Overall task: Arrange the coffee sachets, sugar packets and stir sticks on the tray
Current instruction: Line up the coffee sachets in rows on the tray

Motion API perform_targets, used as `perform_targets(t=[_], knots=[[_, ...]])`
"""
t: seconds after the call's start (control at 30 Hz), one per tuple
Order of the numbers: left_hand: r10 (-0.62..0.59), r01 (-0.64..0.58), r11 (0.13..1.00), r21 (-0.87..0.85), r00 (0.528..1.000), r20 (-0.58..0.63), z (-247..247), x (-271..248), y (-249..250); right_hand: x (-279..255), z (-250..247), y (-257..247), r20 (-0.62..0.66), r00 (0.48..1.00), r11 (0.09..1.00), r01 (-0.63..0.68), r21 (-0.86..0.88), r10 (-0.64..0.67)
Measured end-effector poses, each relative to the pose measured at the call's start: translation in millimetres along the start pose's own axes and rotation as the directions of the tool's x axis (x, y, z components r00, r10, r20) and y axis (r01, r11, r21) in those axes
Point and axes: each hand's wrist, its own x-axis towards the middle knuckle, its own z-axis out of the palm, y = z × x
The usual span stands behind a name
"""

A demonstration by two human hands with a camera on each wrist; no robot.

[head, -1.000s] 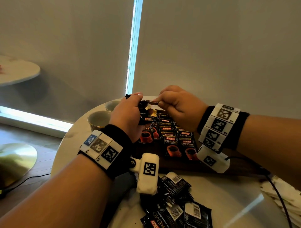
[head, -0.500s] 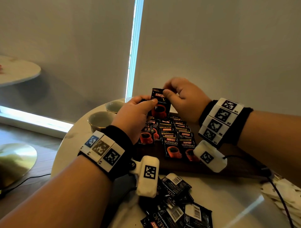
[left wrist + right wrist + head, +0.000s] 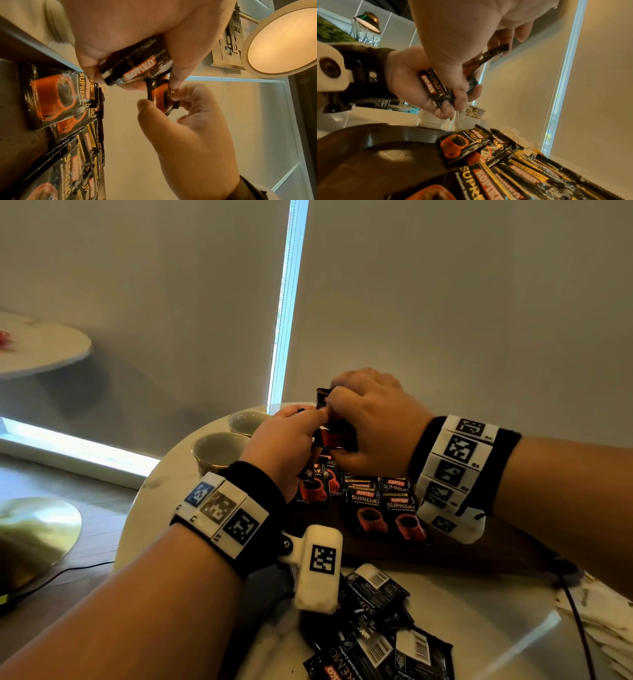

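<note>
Both hands hold one black Kopiko coffee sachet (image 3: 337, 438) upright just above the dark wooden tray (image 3: 445, 553). My right hand (image 3: 342, 405) curls over its top edge and grips it. My left hand (image 3: 308, 419) pinches its lower part between thumb and fingers, as the left wrist view shows (image 3: 160, 98). The sachet (image 3: 436, 85) bends between the two hands. Rows of overlapping coffee sachets (image 3: 380, 508) lie on the tray below the hands. I cannot tell whether the left hand holds more than one sachet.
A loose pile of sachets (image 3: 376, 638) lies on the white round table (image 3: 479, 628) in front of the tray. White packets (image 3: 609, 611) sit at the right edge. Two cups (image 3: 219, 450) stand to the tray's left. A black cable (image 3: 575, 611) crosses the table.
The sachet was lifted upright out of the left hand's hold. The right hand has since slid left over its top, and both hands have drawn closer together.
</note>
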Motion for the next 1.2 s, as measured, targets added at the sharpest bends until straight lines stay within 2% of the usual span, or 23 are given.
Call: perform_targets(t=[0.07,0.13,0.23,0.3,0.4,0.63,0.87,1.2], knots=[[-0.024,0.024,0.999,-0.032,1.000,0.007,1,-2,2,2,1,0,-0.004,0.999,0.998,-0.033,0.048,0.033],[-0.032,0.030,0.997,-0.072,0.999,-0.025,0,-1,4,4,2,5,0.007,0.992,0.987,-0.126,0.103,0.126],[0.019,-0.038,0.988,-0.149,0.992,-0.128,-3,1,8,5,5,11,0.118,0.968,0.959,-0.239,0.153,0.222],[0.033,-0.071,0.965,-0.254,0.988,-0.153,-4,2,10,5,9,10,0.227,0.949,0.942,-0.267,0.206,0.219],[0.056,-0.099,0.951,-0.293,0.987,-0.153,-5,4,9,6,20,3,0.375,0.914,0.947,-0.245,0.206,0.155],[0.087,-0.145,0.938,-0.316,0.978,-0.191,-5,5,10,7,40,-12,0.512,0.849,0.963,-0.231,0.137,0.131],[0.061,-0.124,0.929,-0.349,0.981,-0.187,-3,5,10,10,45,-16,0.559,0.821,0.975,-0.202,0.094,0.116],[0.048,-0.114,0.925,-0.364,0.982,-0.185,-3,5,11,10,44,-17,0.567,0.810,0.972,-0.225,0.068,0.148]])
